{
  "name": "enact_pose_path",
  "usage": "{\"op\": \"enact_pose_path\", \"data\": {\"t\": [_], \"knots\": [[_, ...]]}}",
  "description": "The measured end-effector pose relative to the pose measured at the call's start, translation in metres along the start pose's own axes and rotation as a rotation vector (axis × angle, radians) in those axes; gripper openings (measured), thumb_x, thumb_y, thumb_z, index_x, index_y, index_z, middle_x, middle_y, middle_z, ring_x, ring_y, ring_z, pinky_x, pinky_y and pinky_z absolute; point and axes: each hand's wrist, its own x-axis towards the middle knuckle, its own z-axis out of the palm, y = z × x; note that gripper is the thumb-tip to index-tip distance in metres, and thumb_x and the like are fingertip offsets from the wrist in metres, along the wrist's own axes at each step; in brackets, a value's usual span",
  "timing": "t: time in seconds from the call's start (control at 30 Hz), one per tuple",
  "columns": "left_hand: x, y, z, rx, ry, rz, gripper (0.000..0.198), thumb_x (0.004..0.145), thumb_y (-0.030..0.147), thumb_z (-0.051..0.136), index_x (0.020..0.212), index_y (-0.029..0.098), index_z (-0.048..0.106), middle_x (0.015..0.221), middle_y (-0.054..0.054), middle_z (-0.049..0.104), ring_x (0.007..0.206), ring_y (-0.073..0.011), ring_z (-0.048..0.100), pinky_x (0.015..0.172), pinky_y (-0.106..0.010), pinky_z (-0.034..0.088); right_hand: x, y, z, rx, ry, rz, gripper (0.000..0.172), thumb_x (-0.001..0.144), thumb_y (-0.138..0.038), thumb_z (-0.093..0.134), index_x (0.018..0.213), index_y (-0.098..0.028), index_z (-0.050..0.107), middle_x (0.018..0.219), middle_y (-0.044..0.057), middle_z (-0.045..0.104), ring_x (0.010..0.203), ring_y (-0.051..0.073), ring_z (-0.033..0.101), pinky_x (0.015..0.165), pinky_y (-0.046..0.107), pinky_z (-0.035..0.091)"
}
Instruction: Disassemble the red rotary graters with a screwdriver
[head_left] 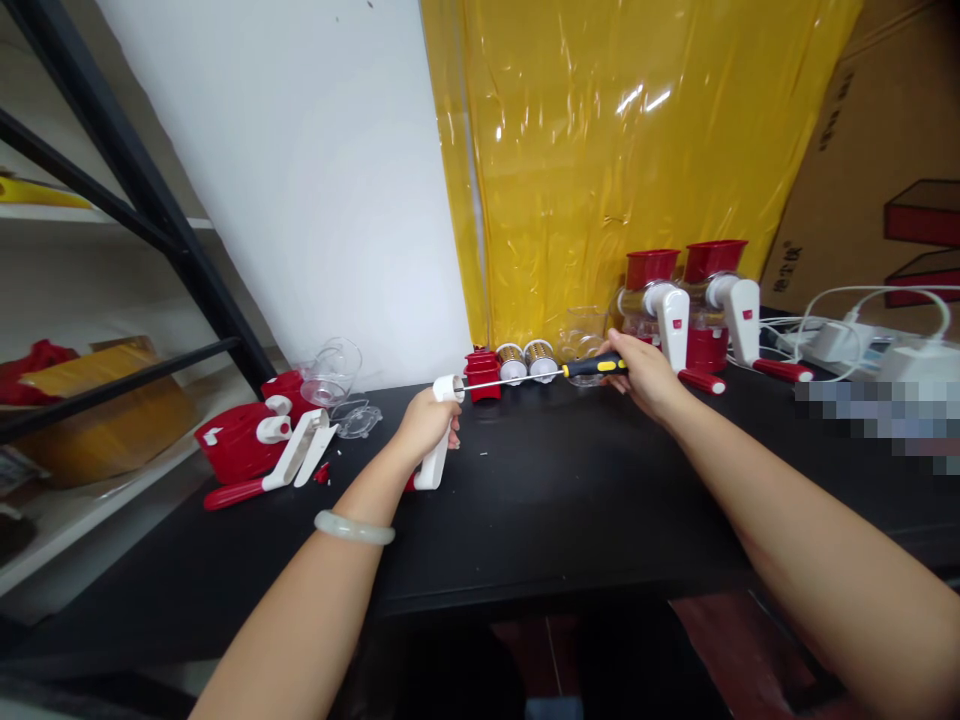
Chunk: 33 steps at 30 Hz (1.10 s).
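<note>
My left hand [426, 428] is closed around a white crank handle [433, 466] with a red grip, holding it over the black table. In my right hand [637, 372] is a screwdriver [592, 367] with a black and yellow handle, held level. Its long shaft points left, and the tip reaches the round end of the crank handle; whether it touches a screw cannot be made out. Just behind the shaft stand a red hopper part [482, 378] and two drum graters [526, 363]. A clear plastic container [585, 335] is behind my right hand.
Two assembled red and white rotary graters [709, 310] stand at the back right, near white chargers and cables [862, 335]. Red bases [240, 440], a second crank handle [289, 465] and clear parts [330, 375] lie left. A black metal shelf frame [157, 200] rises at left.
</note>
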Motion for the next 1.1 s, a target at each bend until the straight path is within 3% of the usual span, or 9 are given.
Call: {"op": "enact_pose_path", "data": {"t": [0.1,0.23,0.37,0.47,0.53,0.73,0.83,0.97,1.1], "knots": [[0.000,0.000,0.000,-0.011,0.001,-0.002,0.012,0.064,0.010,0.053,0.071,0.018,0.048,0.044,0.004,0.050,0.031,-0.0147,0.048,0.035,-0.029,0.046,-0.001,0.000,0.003,0.157,0.063,0.054,0.030,0.067,-0.042,0.078,0.075,-0.024,0.056,0.058,-0.005,0.051,0.047,0.010,0.043,0.050,0.027,0.045],[0.000,-0.001,0.001,0.018,-0.004,0.006,0.013,0.063,0.011,0.053,0.074,0.018,0.049,0.045,0.004,0.051,0.032,-0.0149,0.049,0.036,-0.028,0.046,-0.007,-0.008,0.003,0.378,0.004,0.081,0.030,0.057,-0.023,0.076,0.076,-0.025,0.053,0.075,-0.005,0.058,0.068,0.014,0.057,0.062,0.030,0.052],[0.001,-0.002,0.000,0.027,0.000,0.002,0.013,0.063,0.011,0.053,0.073,0.018,0.049,0.045,0.004,0.052,0.032,-0.0149,0.049,0.036,-0.029,0.047,-0.005,-0.010,-0.002,0.332,-0.002,0.042,0.023,0.067,-0.039,0.071,0.073,-0.024,0.055,0.073,-0.002,0.058,0.068,0.016,0.057,0.057,0.030,0.052],[0.002,-0.002,-0.001,0.010,0.003,0.001,0.013,0.063,0.011,0.054,0.073,0.019,0.049,0.045,0.004,0.052,0.032,-0.0151,0.049,0.037,-0.030,0.048,0.000,-0.003,-0.002,0.104,0.056,0.060,0.040,0.077,-0.061,0.060,0.068,-0.022,0.057,0.053,-0.002,0.047,0.045,0.012,0.044,0.042,0.026,0.038],[0.003,-0.002,-0.001,0.001,0.008,0.004,0.014,0.064,0.011,0.055,0.074,0.019,0.049,0.045,0.004,0.052,0.032,-0.0152,0.049,0.037,-0.030,0.047,0.002,0.000,-0.001,0.013,0.090,0.054,0.038,0.075,-0.058,0.066,0.067,-0.022,0.056,0.048,-0.004,0.042,0.041,0.010,0.037,0.040,0.025,0.034],[0.001,-0.001,0.000,0.002,-0.001,-0.006,0.014,0.065,0.011,0.055,0.075,0.019,0.048,0.044,0.004,0.051,0.031,-0.0148,0.048,0.037,-0.029,0.047,-0.005,-0.007,0.003,0.356,-0.005,0.040,0.030,0.057,-0.028,0.078,0.078,-0.026,0.057,0.078,-0.004,0.060,0.073,0.015,0.060,0.065,0.029,0.054],[0.001,-0.001,0.000,-0.003,0.000,-0.010,0.012,0.066,0.012,0.055,0.074,0.019,0.049,0.045,0.004,0.051,0.031,-0.0148,0.048,0.037,-0.029,0.046,-0.005,-0.008,-0.001,0.316,-0.043,0.029,0.025,0.066,-0.041,0.075,0.077,-0.025,0.059,0.075,-0.002,0.060,0.067,0.015,0.058,0.061,0.030,0.052],[0.002,-0.001,-0.001,-0.015,-0.001,-0.006,0.012,0.067,0.013,0.057,0.075,0.019,0.049,0.045,0.004,0.051,0.031,-0.0147,0.048,0.037,-0.028,0.045,0.000,0.001,-0.004,-0.008,0.034,0.018,0.045,0.079,-0.063,0.062,0.061,-0.023,0.053,0.048,-0.002,0.045,0.044,0.013,0.041,0.049,0.030,0.043],[0.001,-0.001,-0.001,-0.022,-0.007,-0.005,0.013,0.067,0.013,0.058,0.076,0.018,0.049,0.045,0.004,0.051,0.031,-0.0140,0.048,0.037,-0.027,0.044,-0.001,0.002,-0.002,0.082,0.033,-0.010,0.027,0.070,-0.042,0.075,0.065,-0.022,0.057,0.062,-0.002,0.054,0.057,0.014,0.051,0.056,0.029,0.048]]}}
